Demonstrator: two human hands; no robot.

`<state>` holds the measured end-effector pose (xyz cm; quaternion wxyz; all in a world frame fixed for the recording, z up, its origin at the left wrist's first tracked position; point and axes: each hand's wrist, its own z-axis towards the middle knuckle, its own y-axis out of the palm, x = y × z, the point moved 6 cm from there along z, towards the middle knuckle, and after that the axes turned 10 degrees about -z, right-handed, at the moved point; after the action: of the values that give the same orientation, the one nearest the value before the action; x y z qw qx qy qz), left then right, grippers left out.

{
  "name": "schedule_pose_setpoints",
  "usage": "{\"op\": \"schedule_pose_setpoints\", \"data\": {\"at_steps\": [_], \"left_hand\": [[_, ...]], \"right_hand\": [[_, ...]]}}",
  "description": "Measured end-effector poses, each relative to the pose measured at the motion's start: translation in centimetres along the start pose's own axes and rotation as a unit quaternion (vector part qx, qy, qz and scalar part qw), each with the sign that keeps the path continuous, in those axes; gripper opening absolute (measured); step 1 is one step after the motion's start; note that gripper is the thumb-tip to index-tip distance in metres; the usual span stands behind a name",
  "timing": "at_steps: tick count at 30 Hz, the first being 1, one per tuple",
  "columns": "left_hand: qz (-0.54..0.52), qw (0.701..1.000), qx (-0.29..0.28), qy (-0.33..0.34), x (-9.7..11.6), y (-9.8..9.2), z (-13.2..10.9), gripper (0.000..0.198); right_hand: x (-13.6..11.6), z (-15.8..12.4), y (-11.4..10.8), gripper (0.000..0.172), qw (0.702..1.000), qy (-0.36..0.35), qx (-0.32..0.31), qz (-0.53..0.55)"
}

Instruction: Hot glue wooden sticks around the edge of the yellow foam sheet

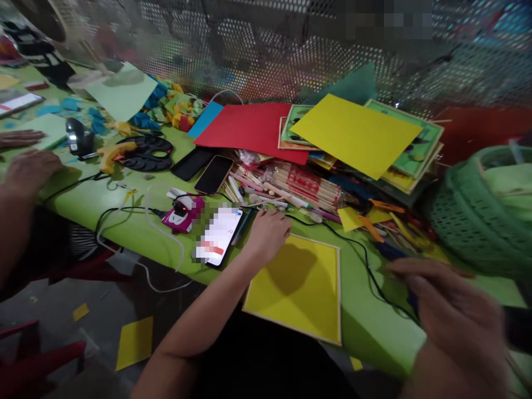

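My left hand [271,231] is over the upper left corner of a square yellow panel [301,288] edged with thin pale sticks. Its fingers curl down beside the heap of sticks and pens; whatever they hold, if anything, is hidden. My right hand [451,305], slightly blurred, grips a dark blue glue gun [390,252] with an orange nozzle, pointing up and left. A black cord [366,260] runs across the table near that hand. The panel lies flat at the table's front edge, with a hand-shaped shadow on it.
Left of the panel are a lit phone [218,235] and a magenta power strip [183,213]. Behind lie wooden sticks [299,183], red paper [245,127] and yellow sheets [357,133]. A green basket [477,205] stands right. Another person's hand [33,166] rests at left.
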<state>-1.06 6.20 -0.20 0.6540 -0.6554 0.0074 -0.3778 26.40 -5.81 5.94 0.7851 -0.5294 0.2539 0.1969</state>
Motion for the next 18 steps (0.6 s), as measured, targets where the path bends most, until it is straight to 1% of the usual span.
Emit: {"op": "schedule_pose_setpoints", "data": {"at_steps": [2, 3, 4, 6, 9, 11, 16, 18], "left_hand": [[0.004, 1.0, 0.0, 0.007, 0.4, 0.3, 0.2, 0.014], [0.007, 1.0, 0.0, 0.013, 0.6, 0.5, 0.3, 0.015], [0.009, 1.0, 0.0, 0.019, 0.9, 0.7, 0.4, 0.015], [0.013, 0.999, -0.001, 0.031, 1.4, 1.2, 0.7, 0.015], [0.014, 0.999, 0.003, 0.037, 1.9, 1.5, 0.9, 0.014], [0.01, 1.0, 0.011, 0.026, 1.7, 1.2, 0.8, 0.015], [0.002, 0.998, 0.045, -0.04, -0.4, -1.1, 0.3, 0.017], [-0.002, 0.997, 0.048, -0.06, -1.1, -1.8, 0.1, 0.016]], "right_hand": [[0.6, 0.7, 3.1, 0.018, 0.998, 0.002, -0.064, 0.029], [0.9, 1.0, 4.3, 0.019, 0.997, -0.003, -0.075, 0.029], [1.2, 1.2, 5.5, 0.02, 0.995, -0.006, -0.101, 0.023], [1.6, 1.3, 7.1, 0.024, 0.992, -0.021, -0.123, 0.001], [1.6, 0.8, 7.8, 0.027, 0.989, -0.061, -0.129, -0.035], [1.5, 0.6, 7.8, 0.028, 0.986, -0.082, -0.126, -0.065], [1.5, 0.4, 8.1, 0.029, 0.976, -0.124, -0.132, -0.119], [1.5, 0.4, 8.4, 0.03, 0.971, -0.147, -0.132, -0.131]]}}
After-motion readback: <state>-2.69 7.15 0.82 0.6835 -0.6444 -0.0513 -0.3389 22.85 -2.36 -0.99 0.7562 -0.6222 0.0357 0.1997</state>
